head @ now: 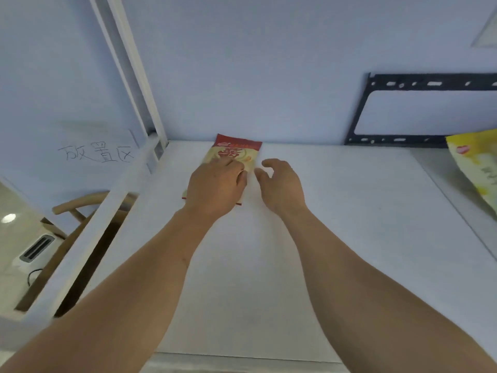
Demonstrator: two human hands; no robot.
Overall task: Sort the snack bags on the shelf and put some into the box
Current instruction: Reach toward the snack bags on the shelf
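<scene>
While both bare forearms reach fwd over the white shelf (336, 238), the left hand (215, 188) lies palm-down on a red-and-cream snack bag (236, 153), fingers curled over its middle w/ tips pressing the face; whether the thumb hooks under the bag can't be told. That bag lies flat near the shelf's back edge, left of centre, its top end touching or nearly touching the wall. Right hand (281, 184) hovers just beside the bag's right side, fingers spread in a loose curve, thumb apart, holding nothing. A yellow snack bag (476, 168) sits at the shelf's far right edge, partly cut off by the frame, well apart from both hands. A black metal bracket (430, 84) is fixed on the wall behind the back-right corner. Left of the shelf's white upright post (129, 63), handwritten characters (96, 154) mark the wall, and a wooden chair (78, 208) shows below the left edge.
</scene>
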